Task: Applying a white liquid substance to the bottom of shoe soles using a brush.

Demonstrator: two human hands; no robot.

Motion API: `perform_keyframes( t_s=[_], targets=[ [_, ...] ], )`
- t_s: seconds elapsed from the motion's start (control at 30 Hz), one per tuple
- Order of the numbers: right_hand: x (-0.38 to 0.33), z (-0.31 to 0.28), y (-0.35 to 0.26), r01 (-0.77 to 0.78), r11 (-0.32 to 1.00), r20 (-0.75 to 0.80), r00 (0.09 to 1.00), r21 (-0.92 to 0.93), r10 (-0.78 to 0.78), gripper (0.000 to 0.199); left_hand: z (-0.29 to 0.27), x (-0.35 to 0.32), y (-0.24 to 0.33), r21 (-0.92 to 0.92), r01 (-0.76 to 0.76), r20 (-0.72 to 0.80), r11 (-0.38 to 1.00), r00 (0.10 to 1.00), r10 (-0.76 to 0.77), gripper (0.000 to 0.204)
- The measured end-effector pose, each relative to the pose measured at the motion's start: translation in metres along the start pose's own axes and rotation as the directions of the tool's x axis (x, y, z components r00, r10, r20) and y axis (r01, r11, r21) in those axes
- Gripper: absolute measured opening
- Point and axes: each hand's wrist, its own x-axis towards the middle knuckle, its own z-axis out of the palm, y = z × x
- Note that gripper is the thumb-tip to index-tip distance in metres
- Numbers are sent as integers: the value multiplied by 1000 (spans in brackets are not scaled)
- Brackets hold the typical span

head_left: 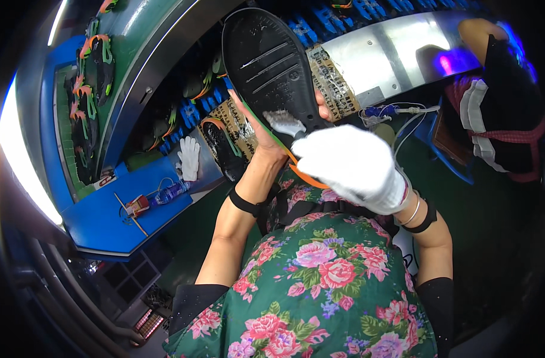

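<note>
A black sandal sole (pixel 266 62) with orange and green edging is held up in front of me, tread side showing. My bare left hand (pixel 257 131) grips it from beneath at the heel, fingers wrapped behind. My right hand (pixel 353 164), in a white glove, holds a small brush (pixel 284 123) whose whitish bristles rest on the sole's heel. A floral apron (pixel 320 286) covers my lap below both forearms.
A conveyor (pixel 93 95) at left carries several black sandals with orange and green straps. A blue table (pixel 114 218) holds a white glove (pixel 189 157), a bottle and a stick. Another sandal (pixel 221 146) lies by cardboard. Another person (pixel 499 101) sits at right beside a metal surface.
</note>
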Motion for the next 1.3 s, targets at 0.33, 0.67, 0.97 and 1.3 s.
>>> perform_keyframes(
  t_s=[0.33,0.67,0.97,1.3],
  targets=[
    [-4,-6,4,27,1000,-28,999,13,-27,33,-2,11,13,63,-31,32,998,999,29,132],
    [-6,-13,9,-85,982,-114,988,171,105,27,6,27,27,148,-15,151,989,989,-7,121],
    [-13,-17,14,-172,950,-127,969,261,211,22,15,35,31,200,-27,146,979,989,-3,124],
    [-15,-17,12,-171,945,-93,975,277,204,17,26,33,36,330,-32,-14,943,999,38,130]
  ],
)
